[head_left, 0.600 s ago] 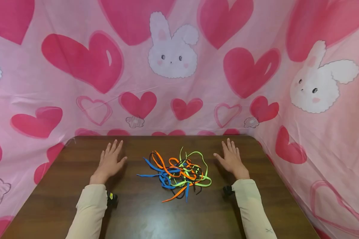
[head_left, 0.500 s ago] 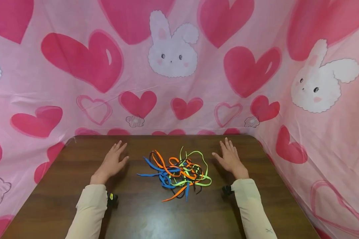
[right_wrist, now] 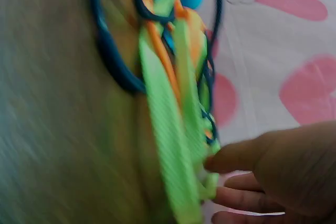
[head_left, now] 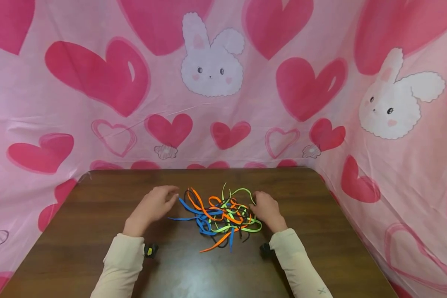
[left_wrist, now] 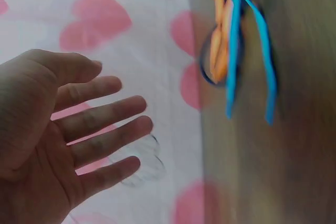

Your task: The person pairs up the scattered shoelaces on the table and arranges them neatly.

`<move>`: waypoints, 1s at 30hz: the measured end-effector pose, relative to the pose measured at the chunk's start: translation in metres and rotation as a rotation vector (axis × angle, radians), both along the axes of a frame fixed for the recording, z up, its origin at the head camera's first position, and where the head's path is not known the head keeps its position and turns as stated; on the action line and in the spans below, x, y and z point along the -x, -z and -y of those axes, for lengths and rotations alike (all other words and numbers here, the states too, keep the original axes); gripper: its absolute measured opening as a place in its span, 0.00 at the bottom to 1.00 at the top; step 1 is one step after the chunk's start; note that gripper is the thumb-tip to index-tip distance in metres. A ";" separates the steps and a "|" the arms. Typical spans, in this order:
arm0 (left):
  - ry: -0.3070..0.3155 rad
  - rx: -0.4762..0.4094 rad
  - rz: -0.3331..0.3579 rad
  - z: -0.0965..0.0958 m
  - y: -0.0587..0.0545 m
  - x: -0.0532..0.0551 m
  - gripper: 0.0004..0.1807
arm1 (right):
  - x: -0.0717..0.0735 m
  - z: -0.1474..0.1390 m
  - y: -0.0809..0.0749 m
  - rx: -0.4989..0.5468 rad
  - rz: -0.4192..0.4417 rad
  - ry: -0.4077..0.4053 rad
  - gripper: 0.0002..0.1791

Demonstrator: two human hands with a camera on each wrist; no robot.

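Observation:
A loose tangle of flat shoelaces lies in the middle of the table: orange [head_left: 195, 199], blue [left_wrist: 266, 61], neon green [right_wrist: 170, 135] and black [right_wrist: 113, 56]. Left of the pile hovers my left hand [head_left: 152, 209], fingertips close to a blue lace's end; the left wrist view shows its fingers spread and slightly bent, holding nothing. My right hand [head_left: 267, 209] is at the pile's right edge, fingers loosely bent beside a green lace. Thumb and fingertips appear to reach that lace in the right wrist view, but whether they touch it I cannot tell.
The brown wooden table [head_left: 186, 275] has rounded far corners. Behind it and along the sides hangs a pink cloth [head_left: 260, 103] printed with hearts and rabbits. A small black wrist camera [head_left: 150, 250] sits at the left cuff, another [head_left: 266, 250] at the right.
Both hands have moved inward from the table's sides toward the shoelaces. Their fingers, straighter and pointing forward before, now bend toward the pile. The laces lie as before.

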State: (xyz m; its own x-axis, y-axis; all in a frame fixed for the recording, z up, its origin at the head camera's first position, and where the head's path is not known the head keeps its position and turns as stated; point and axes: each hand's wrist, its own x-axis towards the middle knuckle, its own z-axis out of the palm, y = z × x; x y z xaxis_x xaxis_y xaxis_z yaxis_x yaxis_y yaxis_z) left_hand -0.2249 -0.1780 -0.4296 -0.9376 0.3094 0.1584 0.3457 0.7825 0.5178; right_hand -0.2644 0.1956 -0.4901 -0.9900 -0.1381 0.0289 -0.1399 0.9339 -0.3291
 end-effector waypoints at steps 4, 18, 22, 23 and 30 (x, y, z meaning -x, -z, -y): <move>0.032 -0.011 -0.008 -0.018 -0.007 -0.003 0.18 | -0.004 0.009 0.006 0.046 -0.025 0.030 0.14; 0.099 -0.084 0.005 -0.065 -0.002 -0.005 0.18 | -0.019 0.028 -0.013 0.147 -0.164 -0.077 0.12; 0.104 -0.123 -0.005 -0.081 -0.008 -0.009 0.19 | -0.027 0.040 -0.027 0.212 -0.160 -0.123 0.12; 0.111 -0.134 -0.016 -0.085 -0.009 -0.010 0.19 | -0.030 0.043 -0.030 0.226 -0.160 -0.138 0.12; 0.186 -0.213 -0.162 -0.101 -0.011 -0.014 0.24 | -0.049 0.064 -0.051 0.315 -0.202 -0.280 0.12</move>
